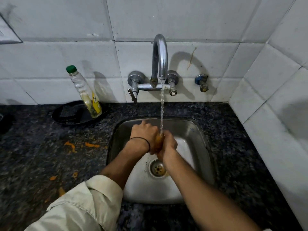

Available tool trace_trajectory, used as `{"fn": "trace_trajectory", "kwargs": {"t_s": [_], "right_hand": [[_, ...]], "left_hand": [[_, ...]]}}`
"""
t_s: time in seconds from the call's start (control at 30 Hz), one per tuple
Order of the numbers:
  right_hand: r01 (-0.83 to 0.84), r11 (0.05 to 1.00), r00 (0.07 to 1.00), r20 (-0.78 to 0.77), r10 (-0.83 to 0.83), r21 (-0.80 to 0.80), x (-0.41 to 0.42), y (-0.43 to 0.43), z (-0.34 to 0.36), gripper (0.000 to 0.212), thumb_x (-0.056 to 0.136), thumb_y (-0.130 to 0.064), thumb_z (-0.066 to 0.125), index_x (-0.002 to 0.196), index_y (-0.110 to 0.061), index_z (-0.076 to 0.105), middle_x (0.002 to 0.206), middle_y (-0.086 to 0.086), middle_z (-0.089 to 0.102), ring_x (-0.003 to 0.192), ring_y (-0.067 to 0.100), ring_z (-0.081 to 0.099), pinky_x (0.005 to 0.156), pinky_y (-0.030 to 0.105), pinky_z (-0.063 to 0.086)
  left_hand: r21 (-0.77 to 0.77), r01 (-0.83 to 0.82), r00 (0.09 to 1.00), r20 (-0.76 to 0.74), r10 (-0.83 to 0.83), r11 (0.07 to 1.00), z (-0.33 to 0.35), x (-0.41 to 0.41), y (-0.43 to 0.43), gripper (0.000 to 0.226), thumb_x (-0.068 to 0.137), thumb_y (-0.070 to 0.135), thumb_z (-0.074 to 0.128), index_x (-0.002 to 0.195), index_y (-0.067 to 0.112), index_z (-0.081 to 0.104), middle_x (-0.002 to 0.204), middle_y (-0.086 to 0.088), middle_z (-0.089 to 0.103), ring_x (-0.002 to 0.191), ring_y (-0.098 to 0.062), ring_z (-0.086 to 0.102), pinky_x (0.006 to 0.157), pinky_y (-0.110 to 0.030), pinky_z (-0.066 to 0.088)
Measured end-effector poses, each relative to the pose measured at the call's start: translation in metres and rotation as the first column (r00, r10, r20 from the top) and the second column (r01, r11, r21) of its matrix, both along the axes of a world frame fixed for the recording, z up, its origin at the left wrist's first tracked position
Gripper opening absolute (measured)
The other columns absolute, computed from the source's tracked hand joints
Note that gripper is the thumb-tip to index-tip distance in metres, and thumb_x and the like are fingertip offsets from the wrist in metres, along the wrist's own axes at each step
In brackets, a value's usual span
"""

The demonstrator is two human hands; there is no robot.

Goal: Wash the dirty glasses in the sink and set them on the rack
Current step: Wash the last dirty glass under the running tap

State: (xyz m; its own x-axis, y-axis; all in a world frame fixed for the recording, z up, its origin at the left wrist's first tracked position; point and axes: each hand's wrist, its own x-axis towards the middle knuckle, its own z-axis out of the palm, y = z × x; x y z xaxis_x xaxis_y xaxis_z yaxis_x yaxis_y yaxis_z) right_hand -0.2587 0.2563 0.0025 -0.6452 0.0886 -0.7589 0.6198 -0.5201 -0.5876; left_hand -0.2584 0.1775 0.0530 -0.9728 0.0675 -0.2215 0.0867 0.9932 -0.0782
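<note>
Orange object (159, 141) half-hidden between clasped hands (145, 133) (168, 145)

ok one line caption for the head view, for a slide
Under the running tap, left hand and right hand grip an orange-brown object over the steel sink, a green-capped bottle at left.

Left arm: cream sleeve (80, 205), woven shirt cloth, heavily creased, rolled up to about mid-forearm. The roll makes a thick folded cuff with a stitched edge, and the fabric looks slightly grubby along the fold. Forearm is bare below the roll. Thin black band (148, 145) sits round the wrist just behind the left grip (144, 132); cord or elastic, can't tell which. Right arm: bare from the right grip (168, 143) down to the frame's lower edge. Small pale patch (266, 229) there, possibly a sleeve, too little visible to say.
</note>
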Motion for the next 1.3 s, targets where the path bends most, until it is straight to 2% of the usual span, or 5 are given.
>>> {"fn": "trace_trajectory", "kwargs": {"t_s": [0.3, 0.63, 0.8, 1.1, 1.3], "right_hand": [[-0.341, 0.822, 0.902, -0.088, 0.423, 0.457, -0.008, 0.007, -0.017, 0.037, 0.063, -0.049, 0.076, 0.067, -0.012, 0.072, 0.073, 0.008, 0.074, 0.072, 0.029, 0.071, 0.068, 0.044, 0.061], [-0.382, 0.231, 0.271, -0.131, 0.954, 0.895, -0.01, 0.029, 0.047, 0.033, 0.089, -0.029, 0.065, 0.061, -0.012, 0.071, 0.053, -0.002, 0.066, 0.049, 0.012, 0.062, 0.05, 0.02, 0.047], [-0.041, -0.082, 0.501, 0.092, 0.86, 0.996, -0.005, 0.007, 0.046, 0.043, 0.101, -0.043, 0.045, 0.081, -0.013, 0.067, 0.072, 0.0, 0.059, 0.068, 0.021, 0.059, 0.065, 0.03, 0.043], [-0.333, 0.085, 0.131, -0.043, 0.99, 0.939, -0.041, 0.034, 0.085, 0.043, 0.094, -0.037, 0.061, 0.061, -0.01, 0.069, 0.056, 0.006, 0.065, 0.048, 0.011, 0.057, 0.054, 0.031, 0.048], [-0.062, -0.038, 0.475, 0.063, 0.878, 0.997, -0.028, 0.006, 0.069, 0.044, 0.097, -0.044, 0.052, 0.065, -0.014, 0.057, 0.063, 0.002, 0.055, 0.065, 0.025, 0.056, 0.062, 0.031, 0.04]], "left_hand": [[0.266, -0.104, 0.988, 0.142, 0.068, 0.958, -0.022, 0.014, -0.016, 0.058, 0.07, 0.048, 0.081, 0.118, 0.026, 0.058, 0.112, -0.001, 0.067, 0.102, -0.021, 0.063, 0.087, -0.04, 0.054], [0.873, -0.449, 0.889, 0.417, -0.187, -0.189, -0.058, 0.036, -0.025, 0.026, 0.077, -0.003, 0.07, 0.102, 0.004, 0.068, 0.096, -0.013, 0.072, 0.094, -0.026, 0.069, 0.088, -0.036, 0.056], [0.929, -0.225, 0.852, 0.041, 0.522, 0.294, -0.067, 0.02, 0.02, 0.014, 0.088, 0.028, 0.066, 0.098, 0.025, 0.057, 0.081, 0.006, 0.066, 0.077, -0.017, 0.064, 0.065, -0.041, 0.058], [0.838, -0.42, 0.907, 0.395, -0.143, -0.348, -0.031, 0.02, -0.012, 0.036, 0.073, 0.014, 0.073, 0.105, 0.003, 0.065, 0.099, -0.017, 0.067, 0.088, -0.029, 0.069, 0.08, -0.039, 0.058], [0.934, -0.237, 0.838, 0.058, 0.543, 0.267, -0.034, 0.013, 0.02, 0.045, 0.076, 0.033, 0.075, 0.114, 0.017, 0.057, 0.093, -0.002, 0.07, 0.08, -0.021, 0.069, 0.066, -0.039, 0.06]]}}
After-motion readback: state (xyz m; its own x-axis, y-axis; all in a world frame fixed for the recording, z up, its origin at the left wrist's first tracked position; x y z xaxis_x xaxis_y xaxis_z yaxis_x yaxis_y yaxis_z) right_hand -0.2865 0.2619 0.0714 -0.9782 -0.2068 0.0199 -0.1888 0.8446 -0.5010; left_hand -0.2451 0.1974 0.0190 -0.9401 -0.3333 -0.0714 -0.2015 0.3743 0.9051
